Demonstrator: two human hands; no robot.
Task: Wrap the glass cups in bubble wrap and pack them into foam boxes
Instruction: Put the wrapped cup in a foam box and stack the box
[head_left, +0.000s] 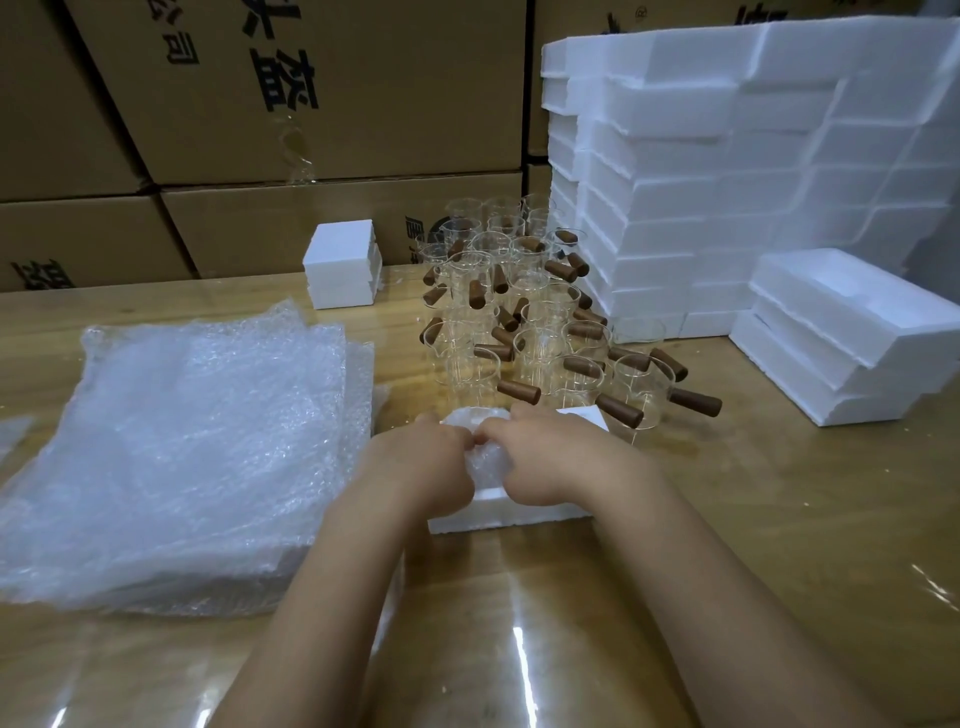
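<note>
A bundle of bubble wrap (480, 425) sits in an open white foam box (498, 512) in the middle of the table. What is inside the wrap is hidden. My left hand (418, 467) and my right hand (550, 462) both grip the bundle from either side, thumbs meeting on top. Just behind the box stands a cluster of several clear glass cups (519, 312) with brown wooden handles. A thick stack of bubble wrap sheets (192, 447) lies to the left of my hands.
A tall wall of stacked white foam boxes (727, 182) fills the right back. A shorter pile of foam boxes (852, 338) stands at the right, and a small closed foam box (343, 262) at the back. Brown cartons (260, 104) line the far edge.
</note>
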